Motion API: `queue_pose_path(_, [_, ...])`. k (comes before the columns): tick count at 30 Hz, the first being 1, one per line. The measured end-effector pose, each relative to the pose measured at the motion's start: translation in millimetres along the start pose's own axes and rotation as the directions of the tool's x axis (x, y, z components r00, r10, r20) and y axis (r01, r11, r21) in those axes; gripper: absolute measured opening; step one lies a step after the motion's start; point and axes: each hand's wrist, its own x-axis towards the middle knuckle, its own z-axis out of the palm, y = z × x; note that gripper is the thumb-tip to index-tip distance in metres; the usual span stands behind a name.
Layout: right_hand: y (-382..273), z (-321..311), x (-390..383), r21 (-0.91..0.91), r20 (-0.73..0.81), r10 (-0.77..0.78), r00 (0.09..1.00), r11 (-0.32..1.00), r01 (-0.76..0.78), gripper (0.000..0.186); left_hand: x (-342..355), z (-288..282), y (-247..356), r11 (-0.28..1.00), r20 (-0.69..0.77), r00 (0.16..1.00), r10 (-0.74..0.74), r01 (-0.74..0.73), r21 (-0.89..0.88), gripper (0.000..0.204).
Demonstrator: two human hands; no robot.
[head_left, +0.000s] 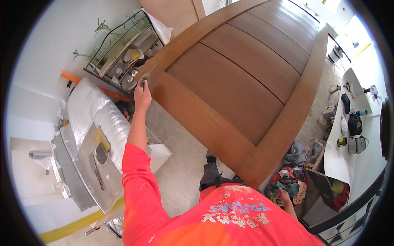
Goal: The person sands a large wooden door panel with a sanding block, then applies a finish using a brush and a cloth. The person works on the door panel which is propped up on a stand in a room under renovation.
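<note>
I see the two hands well apart. The left hand [142,97] has its fingers closed on a small grey pad [146,76] at the left corner of the near end of the big brown wooden door [242,57], which runs from mid-view to the top right. The right hand [283,198] hangs low, seen against heaped cloths [301,186]; I cannot tell whether it holds anything. Blue and pale flaking lettering [240,207] crosses the front of the red shirt [176,229]. Dark markings on the white bucket [335,54] and the yellow-and-black tin [342,142] are too small for me to read.
</note>
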Motion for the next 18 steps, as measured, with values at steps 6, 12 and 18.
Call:
queue_pose_path(6, [-2,50,-23,0.152,-0.024,-0.015,1.000,0.988,0.018,0.055,75,34,-67,0.932,0.265,0.925,0.273,-0.322,0.164,0.049])
queue_pose_path(12, [6,67,-40,0.095,-0.033,-0.007,0.999,0.995,0.011,0.066,-26,71,-15,0.843,0.445,0.831,0.334,-0.474,0.253,0.065])
queue_pose_path(18, [44,69,-15,0.103,0.023,-0.018,1.000,0.995,0.016,0.066,-226,95,116,0.781,0.538,0.699,0.471,-0.614,0.113,0.077])
